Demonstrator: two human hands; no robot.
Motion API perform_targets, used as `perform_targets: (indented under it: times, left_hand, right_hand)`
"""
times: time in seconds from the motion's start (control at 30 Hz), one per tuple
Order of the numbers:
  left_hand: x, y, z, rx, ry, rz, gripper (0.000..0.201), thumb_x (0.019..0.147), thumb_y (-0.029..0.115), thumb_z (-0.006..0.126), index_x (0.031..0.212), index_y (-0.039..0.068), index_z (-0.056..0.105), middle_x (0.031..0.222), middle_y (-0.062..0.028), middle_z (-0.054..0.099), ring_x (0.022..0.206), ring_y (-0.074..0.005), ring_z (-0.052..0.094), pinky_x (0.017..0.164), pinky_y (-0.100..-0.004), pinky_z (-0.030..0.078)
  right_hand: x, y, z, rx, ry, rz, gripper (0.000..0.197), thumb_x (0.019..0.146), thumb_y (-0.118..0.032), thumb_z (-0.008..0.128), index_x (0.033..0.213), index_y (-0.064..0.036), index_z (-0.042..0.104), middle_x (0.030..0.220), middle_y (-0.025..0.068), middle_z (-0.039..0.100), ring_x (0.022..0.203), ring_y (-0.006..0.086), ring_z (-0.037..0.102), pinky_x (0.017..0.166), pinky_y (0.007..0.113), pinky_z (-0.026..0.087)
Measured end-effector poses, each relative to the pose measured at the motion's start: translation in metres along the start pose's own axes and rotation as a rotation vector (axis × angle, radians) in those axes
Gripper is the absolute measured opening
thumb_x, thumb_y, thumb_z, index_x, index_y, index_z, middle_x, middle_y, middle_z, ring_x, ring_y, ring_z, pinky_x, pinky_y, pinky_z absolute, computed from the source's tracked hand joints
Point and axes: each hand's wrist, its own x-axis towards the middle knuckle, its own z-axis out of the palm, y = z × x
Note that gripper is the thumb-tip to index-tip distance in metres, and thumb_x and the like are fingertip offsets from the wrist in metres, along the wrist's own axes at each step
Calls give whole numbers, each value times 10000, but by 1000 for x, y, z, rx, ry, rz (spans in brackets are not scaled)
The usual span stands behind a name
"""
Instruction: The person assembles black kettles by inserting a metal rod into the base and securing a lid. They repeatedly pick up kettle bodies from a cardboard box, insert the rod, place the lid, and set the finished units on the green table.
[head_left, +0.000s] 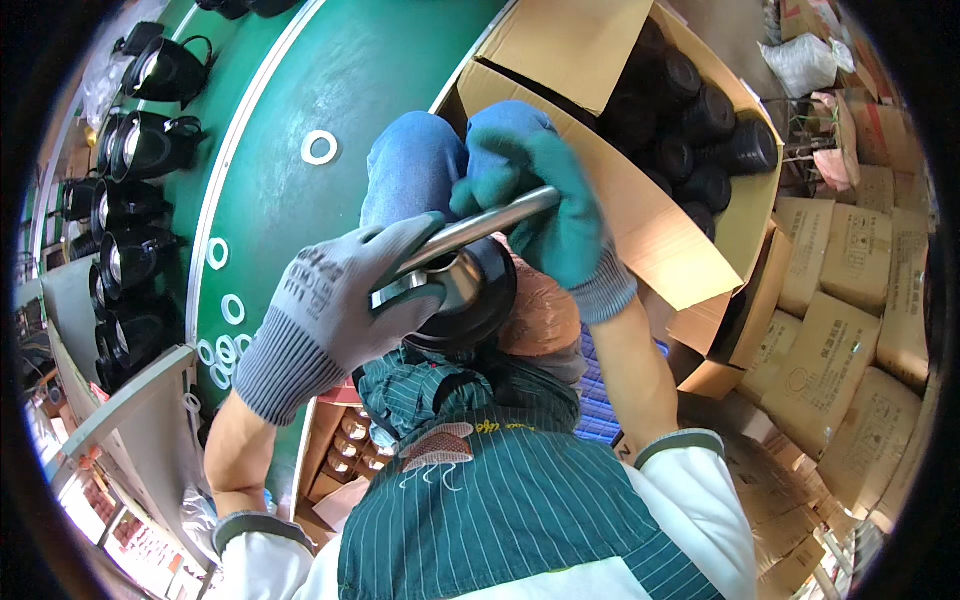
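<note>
My left hand (345, 280), in a grey knit glove, is closed round the left end of a shiny metal tube (490, 222). The tube slants up to the right, and its far end lies across the palm of my right hand (555, 205). That hand wears a glove with a green coated palm. Its fingers are curled and partly blurred, so what they pinch does not show. Just below the tube, a black round part (487, 310) with a shiny metal cup (458, 281) inside rests at my lap, next to my left fingertips.
A green bench (275, 90) to the left bears white rings (319, 147) and a row of black lamp-like housings (150, 145). An open carton (600, 160) of black round parts stands at the right. Stacked cartons (830, 350) lie beyond it. Below left, a box holds metallic pieces (345, 445).
</note>
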Motion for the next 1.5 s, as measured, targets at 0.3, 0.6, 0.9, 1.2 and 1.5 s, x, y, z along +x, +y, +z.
perform_targets:
  times: [0.3, 0.6, 0.9, 1.2, 1.5]
  left_hand:
    - [8, 120, 51, 591, -10, -665, 844, 929, 450, 699, 1529, -45, 371, 976, -162, 603, 749, -277, 725, 583, -399, 597]
    - [16, 111, 66, 606, 132, -732, 756, 974, 507, 627, 1482, -25, 454, 944, -148, 597, 770, -275, 724, 590, -408, 566]
    - [-7, 102, 57, 285, 234, -530, 838, 920, 397, 699, 1552, -33, 356, 1080, -250, 586, 771, -337, 709, 615, -407, 569]
    - [-19, 67, 72, 197, 473, -305, 795, 889, 288, 708, 1549, -18, 390, 1030, -235, 667, 825, -361, 722, 674, -415, 577]
    - [-1, 0, 39, -363, 408, -126, 586, 1051, 383, 392, 1420, -22, 600, 661, -56, 587, 587, -146, 582, 575, -286, 441]
  right_hand:
    - [68, 54, -21, 183, -362, 260, 641, 1091, -348, 489, 1519, 122, 401, 743, -49, 452, 788, 120, 561, 866, 317, 536]
    - [97, 88, -43, 337, -320, 601, 475, 1075, -305, 535, 1453, -18, 554, 939, 98, 743, 853, 215, 728, 815, 371, 621]
    - [102, 95, -17, 59, -322, 471, 453, 1073, -322, 545, 1357, 24, 614, 918, 117, 739, 886, 248, 736, 847, 396, 614]
    - [52, 45, -29, 78, -249, 347, 588, 1096, -315, 523, 1521, 70, 392, 893, 20, 678, 1008, 238, 708, 986, 417, 565]
    - [-44, 23, -34, 205, -276, 29, 413, 1108, -282, 414, 1380, 7, 527, 946, 99, 676, 1055, 261, 655, 1260, 516, 262]
